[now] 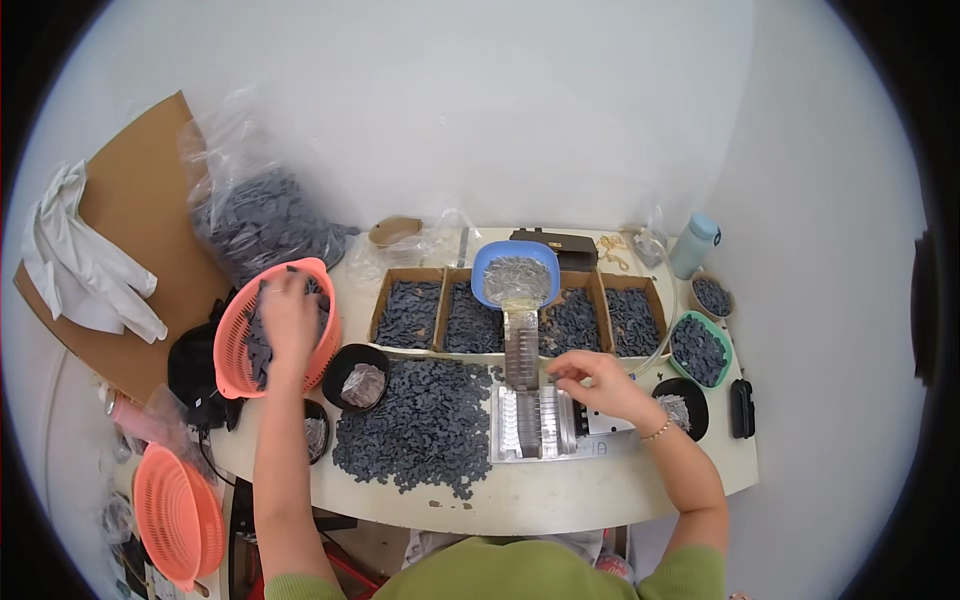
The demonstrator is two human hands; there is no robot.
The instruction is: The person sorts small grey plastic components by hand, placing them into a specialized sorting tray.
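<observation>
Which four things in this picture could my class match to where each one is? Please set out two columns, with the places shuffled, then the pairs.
Things
1. left hand
2. blue bowl
3. pale blue bottle
4. white cloth

Places
A. against the brown cardboard
B. at the grey pieces in a coral basket
C. at the back right of the table
D. at the upper end of the metal chute

Pairs: 1-B, 2-D, 3-C, 4-A
</observation>
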